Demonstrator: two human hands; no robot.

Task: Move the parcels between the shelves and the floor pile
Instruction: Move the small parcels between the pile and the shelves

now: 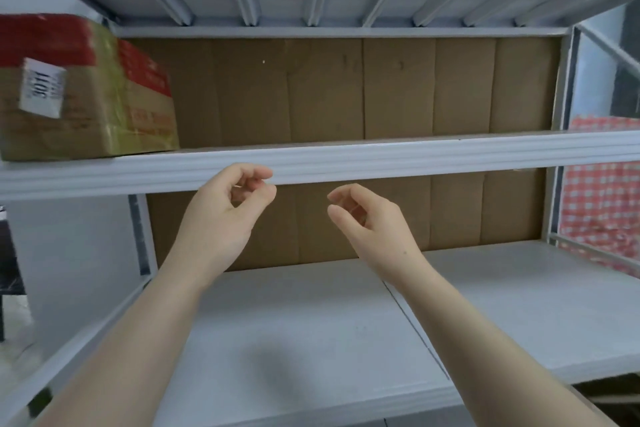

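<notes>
A brown cardboard parcel (83,90) with red tape and a white label stands at the far left of the upper white shelf (381,156). My left hand (228,215) and my right hand (367,222) hover side by side below that shelf's front edge, above the lower shelf (311,340). Both have loosely curled fingers and hold nothing. Neither hand touches the parcel, which is well to the left of them.
Brown cardboard sheets (346,90) line the back of the rack. A white upright post (561,135) closes the right side, with a red checked cloth (602,198) beyond it. A dark object (10,253) stands at the left.
</notes>
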